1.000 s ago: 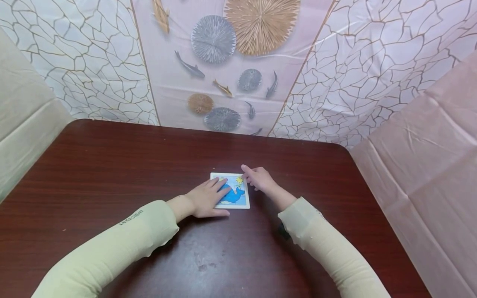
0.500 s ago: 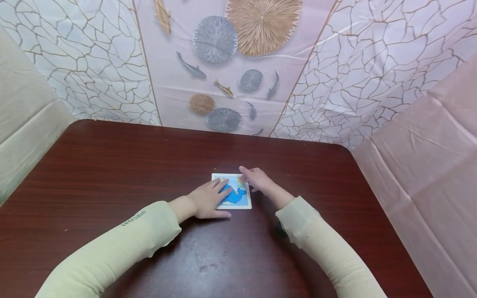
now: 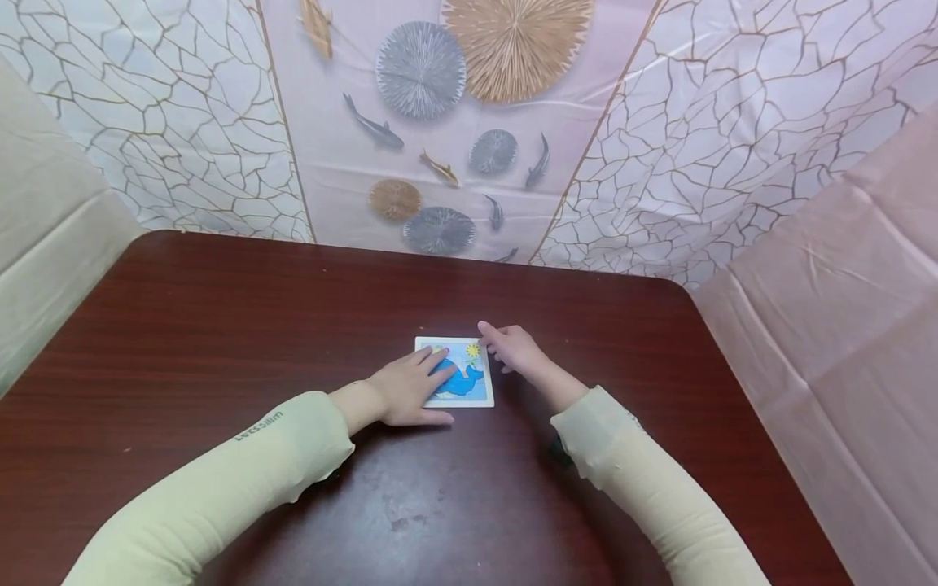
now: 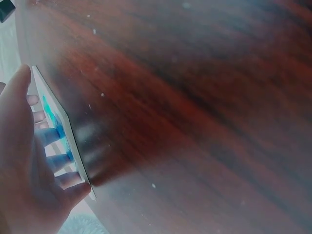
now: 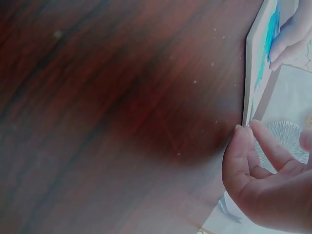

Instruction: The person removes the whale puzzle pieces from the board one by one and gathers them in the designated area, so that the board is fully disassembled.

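A small white-framed picture puzzle (image 3: pixel 476 394) lies flat on the table, showing a blue whale and a yellow sun-like shape. My left hand (image 3: pixel 410 391) rests across its left part with fingers spread, covering that side of the picture. In the left wrist view, the fingers reach over the face of the board while the thumb lies outside the near edge. My right hand (image 3: pixel 516 350) is at the far right corner, thumb raised. Its fingertips (image 5: pixel 240 131) touch the puzzle's corner in the right wrist view, with the other fingers loosely bent.
The dark red wooden table (image 3: pixel 256 325) extends around both arms. Behind it hangs a patterned cloth (image 3: pixel 440 146), and a plain pinkish cloth (image 3: pixel 843 342) borders the right side. A small dark object (image 3: pixel 560 452) shows beneath the right wrist.
The right hand moves slightly left over the yellow shape, then back right to the corner, uncovering the shape. The left hand stays on the puzzle.
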Motion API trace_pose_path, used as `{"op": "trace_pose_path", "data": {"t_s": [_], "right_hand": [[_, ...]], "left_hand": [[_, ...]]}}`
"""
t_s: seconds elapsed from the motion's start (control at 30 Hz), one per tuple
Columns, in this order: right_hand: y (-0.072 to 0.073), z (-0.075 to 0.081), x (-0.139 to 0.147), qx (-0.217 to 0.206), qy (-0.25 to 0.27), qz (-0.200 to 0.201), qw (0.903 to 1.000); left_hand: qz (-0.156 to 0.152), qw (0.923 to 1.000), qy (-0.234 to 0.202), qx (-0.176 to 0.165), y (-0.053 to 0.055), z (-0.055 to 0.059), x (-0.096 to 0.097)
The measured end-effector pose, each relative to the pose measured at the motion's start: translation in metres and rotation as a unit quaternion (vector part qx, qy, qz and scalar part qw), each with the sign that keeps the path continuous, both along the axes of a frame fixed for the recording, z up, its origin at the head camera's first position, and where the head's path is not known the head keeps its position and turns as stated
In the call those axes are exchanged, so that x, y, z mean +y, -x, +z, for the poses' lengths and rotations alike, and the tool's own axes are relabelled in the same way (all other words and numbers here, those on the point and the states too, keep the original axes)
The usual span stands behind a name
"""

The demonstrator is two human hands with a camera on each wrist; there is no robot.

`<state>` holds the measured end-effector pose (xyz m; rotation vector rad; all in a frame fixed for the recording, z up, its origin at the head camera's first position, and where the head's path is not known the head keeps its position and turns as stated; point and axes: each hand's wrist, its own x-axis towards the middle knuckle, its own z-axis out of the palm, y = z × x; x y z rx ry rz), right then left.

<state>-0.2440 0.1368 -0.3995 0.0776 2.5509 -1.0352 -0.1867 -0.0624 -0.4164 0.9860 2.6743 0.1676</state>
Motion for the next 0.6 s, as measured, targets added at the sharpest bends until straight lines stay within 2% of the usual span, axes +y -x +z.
{"op": "trace_pose_path", "data": {"t_s": [0.43,0.6], "right_hand": [[0.0057,-0.0038,-0.0052,-0.021,0.001,-0.007,0.9997],[0.0093,-0.0037,-0.0058,-0.005,0.0,-0.015,0.9999]], "left_hand": [[0.0,0.9999,0.009,0.006,-0.001,0.0003,0.0003],[0.002,0.9999,0.015,0.008,0.0005,-0.0003,0.0006]]}}
